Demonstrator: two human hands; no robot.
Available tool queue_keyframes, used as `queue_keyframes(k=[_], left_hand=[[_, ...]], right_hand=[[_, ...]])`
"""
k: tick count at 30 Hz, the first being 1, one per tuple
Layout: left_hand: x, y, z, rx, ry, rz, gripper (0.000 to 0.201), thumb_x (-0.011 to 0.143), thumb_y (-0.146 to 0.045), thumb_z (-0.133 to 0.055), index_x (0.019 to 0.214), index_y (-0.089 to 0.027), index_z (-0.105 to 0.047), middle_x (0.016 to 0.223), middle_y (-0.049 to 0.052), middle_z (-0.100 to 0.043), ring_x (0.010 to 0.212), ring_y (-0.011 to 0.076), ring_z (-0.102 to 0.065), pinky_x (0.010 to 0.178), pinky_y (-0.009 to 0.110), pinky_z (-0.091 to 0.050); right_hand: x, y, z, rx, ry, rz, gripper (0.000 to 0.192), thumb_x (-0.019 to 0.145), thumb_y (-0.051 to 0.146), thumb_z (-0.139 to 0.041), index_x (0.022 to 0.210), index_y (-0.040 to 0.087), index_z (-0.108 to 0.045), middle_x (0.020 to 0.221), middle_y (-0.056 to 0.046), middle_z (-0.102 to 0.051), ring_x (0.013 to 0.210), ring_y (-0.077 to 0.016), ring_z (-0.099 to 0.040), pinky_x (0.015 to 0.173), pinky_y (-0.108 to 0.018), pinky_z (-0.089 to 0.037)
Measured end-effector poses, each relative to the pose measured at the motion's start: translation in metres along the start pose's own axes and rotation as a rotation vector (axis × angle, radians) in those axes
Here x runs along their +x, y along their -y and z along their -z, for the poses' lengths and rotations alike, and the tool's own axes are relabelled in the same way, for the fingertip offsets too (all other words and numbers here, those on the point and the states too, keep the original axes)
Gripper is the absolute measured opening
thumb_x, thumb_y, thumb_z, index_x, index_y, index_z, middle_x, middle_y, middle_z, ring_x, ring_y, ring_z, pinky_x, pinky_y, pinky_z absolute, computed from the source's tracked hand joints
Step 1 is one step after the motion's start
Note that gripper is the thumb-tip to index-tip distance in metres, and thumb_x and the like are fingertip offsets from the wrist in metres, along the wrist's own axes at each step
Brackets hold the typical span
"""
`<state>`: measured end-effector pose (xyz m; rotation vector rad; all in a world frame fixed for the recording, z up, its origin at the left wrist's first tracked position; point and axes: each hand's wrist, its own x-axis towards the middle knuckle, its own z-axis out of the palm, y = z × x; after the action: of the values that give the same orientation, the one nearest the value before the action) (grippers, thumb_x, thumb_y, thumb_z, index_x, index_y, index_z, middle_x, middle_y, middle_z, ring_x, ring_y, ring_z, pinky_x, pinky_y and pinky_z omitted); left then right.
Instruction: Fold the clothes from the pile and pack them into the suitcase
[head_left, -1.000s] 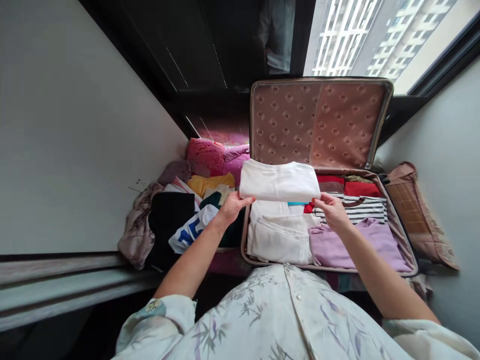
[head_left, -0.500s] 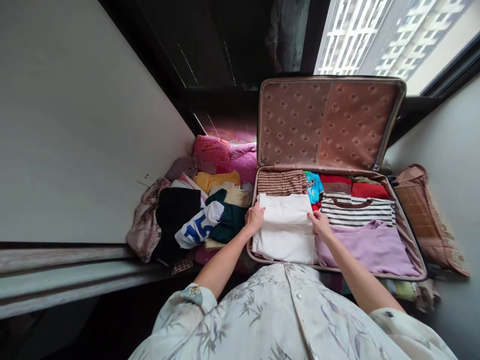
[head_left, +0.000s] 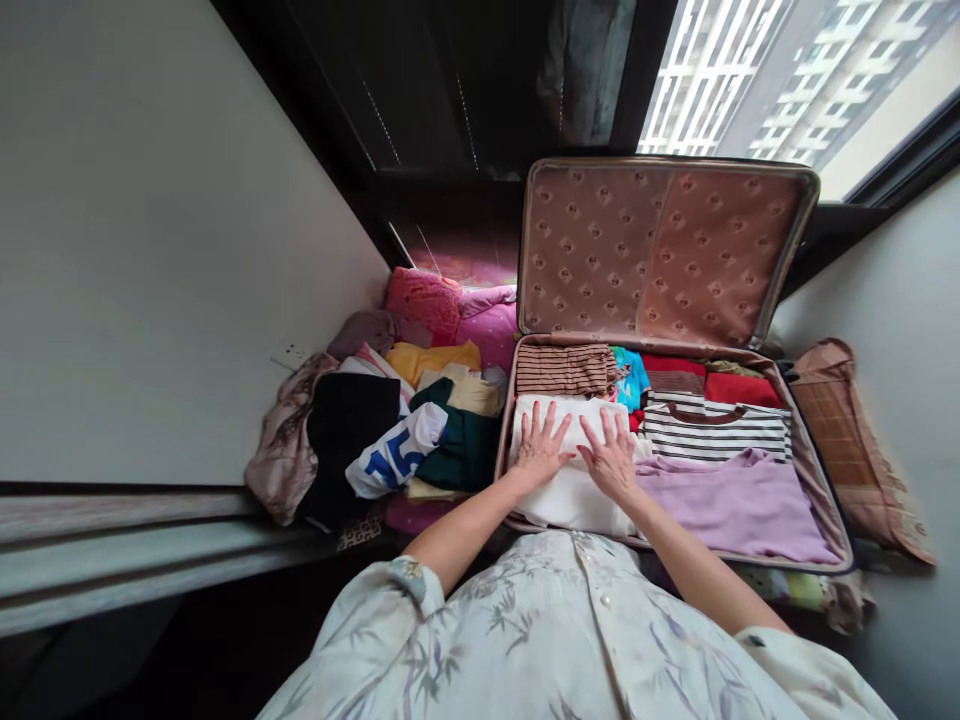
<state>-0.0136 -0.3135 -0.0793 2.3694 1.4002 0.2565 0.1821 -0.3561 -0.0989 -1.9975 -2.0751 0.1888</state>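
My left hand (head_left: 541, 448) lies flat with spread fingers on a folded white garment (head_left: 574, 503) in the front left of the open suitcase (head_left: 838, 500). Beside it, my right hand (head_left: 610, 460) also rests on the white cloth, fingers spread; the two thumbs almost meet. Behind the white garment is a folded brown striped garment (head_left: 562, 370), with a bright blue piece (head_left: 630, 375) at its right. To the right of my hands lie a black-and-white striped top (head_left: 716, 430) and, nearer me, a lilac garment (head_left: 739, 505).
Left of the suitcase is a heap of clothes, including a black garment (head_left: 352, 430), a dark green one (head_left: 465, 450) and a white-and-blue one (head_left: 396, 452). The patterned lid (head_left: 660, 250) stands upright against the window side. A brown cushion (head_left: 855, 450) leans at the right wall.
Both hands have let go of the white garment's side edges. They have moved inward and now lie flat on top of it with fingers spread.
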Motion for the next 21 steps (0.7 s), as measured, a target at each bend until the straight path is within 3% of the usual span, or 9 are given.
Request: queue_keyframes(k=[4, 8, 12, 15, 17, 19, 21], left_hand=[[0.009, 0.018, -0.027, 0.019, 0.101, 0.073, 0.077, 0.091, -0.053, -0.065, 0.159, -0.034, -0.037, 0.172, 0.013, -0.009, 0.156, 0.0480, 0.003, 0.117, 0.077, -0.001], [0.013, 0.024, -0.037, 0.017, 0.118, 0.100, 0.078, 0.091, -0.055, -0.064, 0.160, -0.036, -0.034, 0.173, 0.012, -0.007, 0.156, 0.0468, 0.006, 0.116, 0.078, 0.000], [0.003, 0.017, -0.020, -0.066, 0.118, 0.065, 0.081, 0.087, -0.053, -0.070, 0.159, -0.033, -0.038, 0.173, 0.013, -0.007, 0.156, 0.0474, 0.003, 0.117, 0.077, -0.004], [-0.022, 0.027, 0.007, -0.149, -0.045, 0.048, 0.074, 0.089, -0.047, -0.068, 0.156, -0.030, -0.043, 0.172, 0.012, -0.010, 0.157, 0.0433, -0.002, 0.123, 0.067, -0.008], [-0.048, 0.049, 0.026, -0.196, -0.222, 0.180, 0.063, 0.094, -0.041, -0.060, 0.154, -0.028, -0.046, 0.170, 0.011, -0.020, 0.157, 0.0367, -0.011, 0.126, 0.057, -0.013], [-0.075, 0.083, 0.041, -0.217, -0.380, 0.467, 0.055, 0.098, -0.035, -0.051, 0.151, -0.022, -0.048, 0.164, 0.014, -0.030, 0.154, 0.0328, -0.023, 0.126, 0.049, -0.018], [-0.097, 0.121, 0.050, -0.208, -0.433, 0.781, 0.059, 0.095, -0.032, -0.055, 0.151, -0.014, -0.046, 0.161, 0.021, -0.033, 0.150, 0.0359, -0.028, 0.123, 0.050, -0.023]], right_hand=[[0.011, -0.002, -0.026, -0.108, 0.225, 0.001, 0.058, 0.100, 0.048, -0.042, 0.157, 0.038, -0.041, 0.172, -0.008, -0.015, 0.154, -0.0463, -0.009, 0.113, -0.069, -0.022], [0.010, -0.014, -0.036, -0.118, 0.240, 0.046, 0.059, 0.101, 0.050, -0.037, 0.159, 0.038, -0.037, 0.173, -0.008, -0.011, 0.154, -0.0463, -0.009, 0.112, -0.071, -0.023], [0.005, -0.018, -0.034, -0.118, 0.155, 0.044, 0.057, 0.100, 0.052, -0.037, 0.155, 0.036, -0.046, 0.169, -0.010, -0.024, 0.152, -0.0466, -0.016, 0.110, -0.071, -0.027], [-0.002, -0.024, -0.028, -0.095, 0.063, 0.044, 0.059, 0.100, 0.053, -0.037, 0.152, 0.030, -0.051, 0.163, -0.015, -0.035, 0.151, -0.0450, -0.022, 0.110, -0.068, -0.030], [-0.012, -0.030, -0.020, -0.069, 0.010, 0.036, 0.061, 0.100, 0.054, -0.035, 0.150, 0.025, -0.053, 0.160, -0.019, -0.038, 0.150, -0.0436, -0.026, 0.110, -0.066, -0.032], [-0.023, -0.035, -0.011, -0.038, -0.021, 0.006, 0.062, 0.100, 0.055, -0.033, 0.149, 0.023, -0.053, 0.157, -0.021, -0.041, 0.146, -0.0429, -0.032, 0.108, -0.066, -0.035], [-0.032, -0.038, -0.004, -0.003, -0.024, -0.033, 0.062, 0.099, 0.056, -0.033, 0.147, 0.022, -0.053, 0.154, -0.021, -0.044, 0.141, -0.0436, -0.038, 0.104, -0.068, -0.038]])
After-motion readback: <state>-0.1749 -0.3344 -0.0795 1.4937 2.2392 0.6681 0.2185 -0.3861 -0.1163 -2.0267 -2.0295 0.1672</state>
